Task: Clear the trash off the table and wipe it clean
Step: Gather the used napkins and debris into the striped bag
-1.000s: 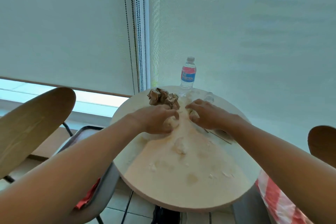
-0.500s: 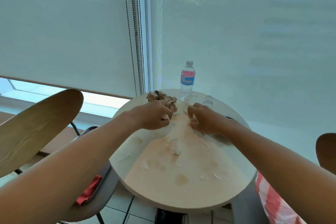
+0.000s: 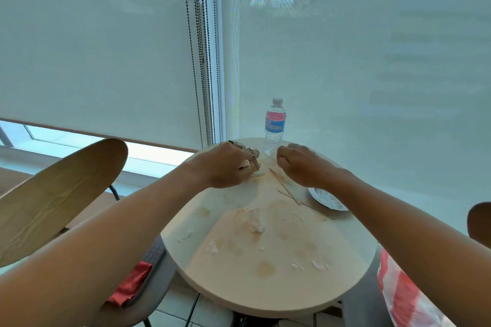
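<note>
The round beige table (image 3: 342, 281) is stained and littered with white paper scraps (image 3: 256, 223). At its far side my left hand (image 3: 228, 167) grips crumpled brown paper (image 3: 245, 148), with a white scrap (image 3: 259, 173) under its fingers. My right hand (image 3: 300, 164) is curled into a fist just right of it, close to the water bottle (image 3: 275, 125); whatever is inside the fist is hidden. Thin wooden skewers (image 3: 288, 190) lie between the hands and a foil plate (image 3: 328, 200).
A wooden chair back (image 3: 53, 199) stands at the left, with a red cloth (image 3: 130, 284) on its grey seat. Another chair back (image 3: 479, 220) shows at the right edge. Roller blinds with bead chains (image 3: 202, 61) hang right behind the table.
Both hands have moved away from the table's middle to its far side. The left hand now reaches the crumpled brown paper. The skewers and foil plate, covered before by the right arm, show.
</note>
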